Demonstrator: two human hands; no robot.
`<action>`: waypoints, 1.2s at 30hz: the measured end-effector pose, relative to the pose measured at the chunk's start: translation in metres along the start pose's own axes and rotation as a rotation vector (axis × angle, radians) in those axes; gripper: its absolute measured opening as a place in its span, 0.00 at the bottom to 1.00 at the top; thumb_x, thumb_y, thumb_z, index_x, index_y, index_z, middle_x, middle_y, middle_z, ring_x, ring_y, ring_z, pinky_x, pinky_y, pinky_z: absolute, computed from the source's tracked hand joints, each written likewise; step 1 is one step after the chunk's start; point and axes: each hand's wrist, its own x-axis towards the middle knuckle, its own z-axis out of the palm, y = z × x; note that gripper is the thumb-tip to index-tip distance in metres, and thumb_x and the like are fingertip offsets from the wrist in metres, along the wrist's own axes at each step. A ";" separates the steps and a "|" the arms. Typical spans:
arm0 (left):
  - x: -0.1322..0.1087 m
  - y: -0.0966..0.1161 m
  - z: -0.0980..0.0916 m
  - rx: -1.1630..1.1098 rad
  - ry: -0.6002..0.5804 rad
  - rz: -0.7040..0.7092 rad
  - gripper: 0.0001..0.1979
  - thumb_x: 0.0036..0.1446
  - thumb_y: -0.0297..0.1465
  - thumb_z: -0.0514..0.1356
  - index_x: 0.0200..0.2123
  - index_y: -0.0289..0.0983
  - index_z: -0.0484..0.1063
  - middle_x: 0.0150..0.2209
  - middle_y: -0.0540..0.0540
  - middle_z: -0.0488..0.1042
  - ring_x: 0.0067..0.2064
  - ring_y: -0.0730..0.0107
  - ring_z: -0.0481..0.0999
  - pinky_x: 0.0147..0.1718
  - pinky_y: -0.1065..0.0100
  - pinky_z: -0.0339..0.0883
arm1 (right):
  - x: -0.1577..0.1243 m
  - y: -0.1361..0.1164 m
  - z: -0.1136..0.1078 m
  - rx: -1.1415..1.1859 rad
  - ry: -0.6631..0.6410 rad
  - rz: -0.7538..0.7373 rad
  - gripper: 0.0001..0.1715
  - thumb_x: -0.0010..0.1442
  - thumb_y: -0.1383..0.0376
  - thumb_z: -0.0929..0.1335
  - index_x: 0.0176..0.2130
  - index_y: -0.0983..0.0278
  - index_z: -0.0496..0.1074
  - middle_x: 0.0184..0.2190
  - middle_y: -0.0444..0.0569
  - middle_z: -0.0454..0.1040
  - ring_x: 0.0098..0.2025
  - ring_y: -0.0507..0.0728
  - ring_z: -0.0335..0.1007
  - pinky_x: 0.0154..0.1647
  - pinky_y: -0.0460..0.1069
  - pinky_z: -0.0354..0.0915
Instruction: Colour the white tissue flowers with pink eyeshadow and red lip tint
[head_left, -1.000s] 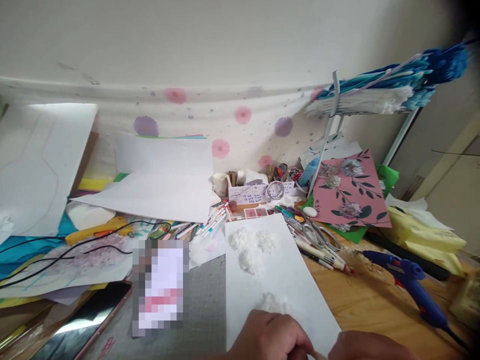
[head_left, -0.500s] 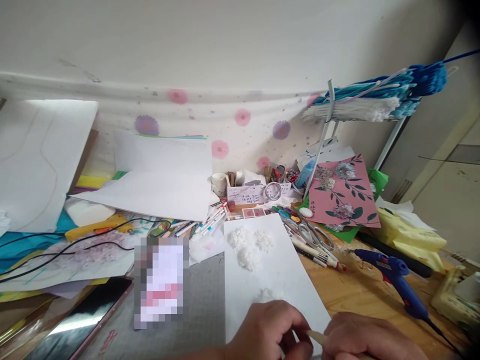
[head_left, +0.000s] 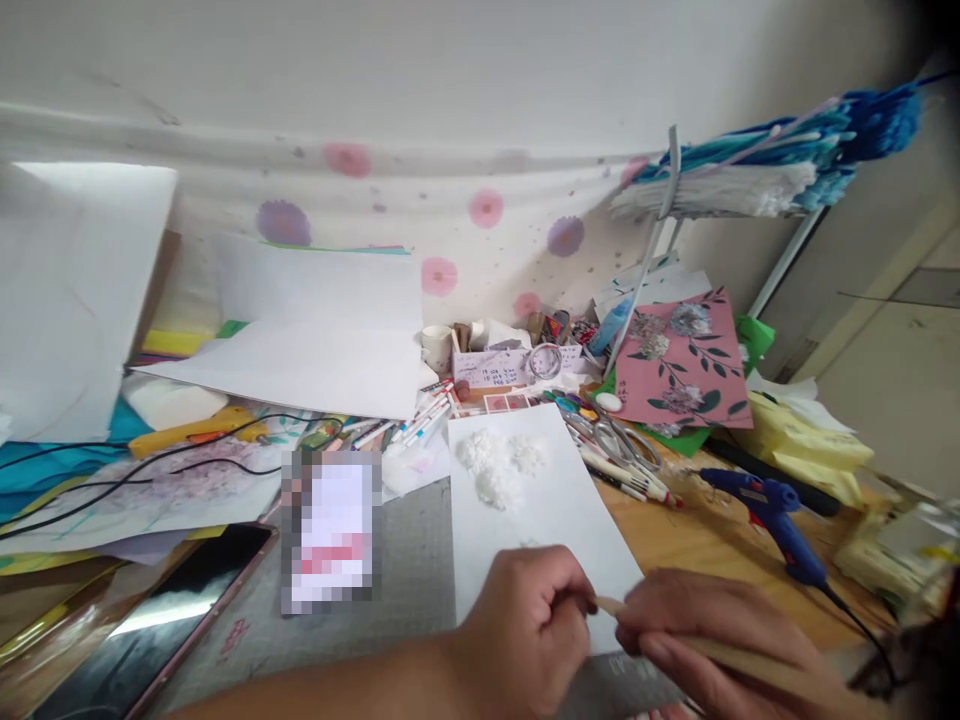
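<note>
1. A pale cloth point(head_left: 405, 225) printed with pink and purple flowers stretches across the back.
2. In front of it is the wooden surface point(head_left: 667, 530), crowded with papers, pens and tools.
3. A gray mat point(head_left: 416, 550) covers the near middle of it.
4. A white sheet point(head_left: 540, 520) lies partly on the mat and partly on the wood.
5. At upper right, a bundle of blue and white fuzzy stems point(head_left: 757, 165) rests on a pale stand.
6. A dark-screened device point(head_left: 184, 600) slants along the mat's left side.
7. A pink card point(head_left: 682, 365) with flowers and dark leaves leans below the bundle.
8. The left hand point(head_left: 532, 625) is over the sheet's lower part, its grip drawn in with thumb and fingers curled together; what it has hold of, I cannot tell.
9. The right hand point(head_left: 720, 625) is just beside it, its grip closed around a wooden stick point(head_left: 611, 607).
10. A blue glue gun point(head_left: 772, 510) lies on the bare wood beyond the right hand.
11. The stick's tapered end bridges the gap between the hands, at the left hand's fingertips; its shaft slopes toward the lower right.
12. Fluffy white clusters point(head_left: 495, 470) sit close together on the sheet's far half.
</note>
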 end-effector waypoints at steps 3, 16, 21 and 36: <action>0.000 0.003 -0.001 -0.078 -0.038 -0.104 0.08 0.49 0.24 0.52 0.23 0.38 0.68 0.16 0.55 0.66 0.20 0.76 0.62 0.22 0.73 0.55 | 0.004 -0.003 -0.003 0.032 0.034 0.047 0.13 0.65 0.58 0.67 0.34 0.61 0.78 0.27 0.46 0.81 0.29 0.52 0.78 0.31 0.42 0.70; 0.007 -0.012 0.001 -0.364 -0.104 -0.332 0.11 0.53 0.39 0.58 0.29 0.38 0.69 0.16 0.55 0.66 0.18 0.75 0.65 0.16 0.75 0.57 | -0.003 0.034 -0.009 0.741 0.143 0.356 0.08 0.60 0.59 0.71 0.35 0.59 0.80 0.25 0.46 0.80 0.28 0.54 0.76 0.32 0.47 0.71; 0.006 -0.009 0.003 -0.510 -0.212 -0.307 0.16 0.53 0.43 0.61 0.34 0.36 0.68 0.21 0.52 0.71 0.19 0.78 0.66 0.19 0.75 0.61 | -0.004 0.036 -0.003 0.911 0.146 0.410 0.08 0.60 0.60 0.72 0.36 0.60 0.80 0.25 0.46 0.80 0.27 0.53 0.76 0.31 0.48 0.71; 0.005 0.002 0.003 -0.415 -0.030 -0.446 0.05 0.46 0.33 0.57 0.22 0.38 0.67 0.11 0.57 0.61 0.15 0.78 0.62 0.14 0.76 0.53 | 0.001 0.015 0.006 0.097 0.086 0.004 0.12 0.66 0.60 0.66 0.39 0.62 0.78 0.26 0.47 0.79 0.27 0.52 0.75 0.29 0.45 0.65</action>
